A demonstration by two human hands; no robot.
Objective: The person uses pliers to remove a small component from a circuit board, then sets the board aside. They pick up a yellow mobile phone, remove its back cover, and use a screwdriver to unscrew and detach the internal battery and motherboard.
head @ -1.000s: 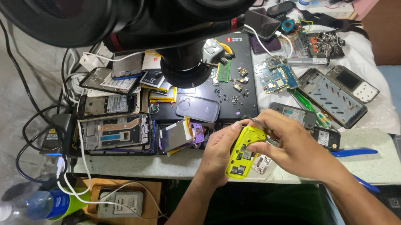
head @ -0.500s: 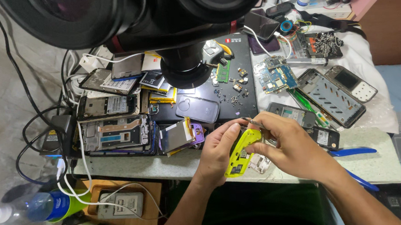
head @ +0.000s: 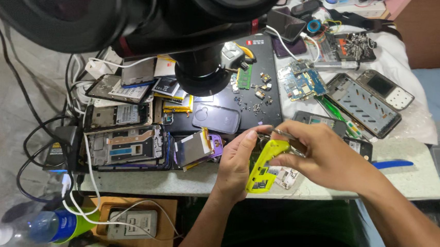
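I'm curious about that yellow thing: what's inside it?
Inside the yellow plastic phone frame, small dark and pale parts show. The left hand and right hand cover the rest.

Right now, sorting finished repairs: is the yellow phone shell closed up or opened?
Opened: the yellow phone shell, held by both hands, shows bare internal parts.

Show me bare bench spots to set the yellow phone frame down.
Free: pale front bench edge right of the right hand, around the blue tool. Smaller strip below the open phone frames, left of the left hand. Black mat and everything behind is crowded.
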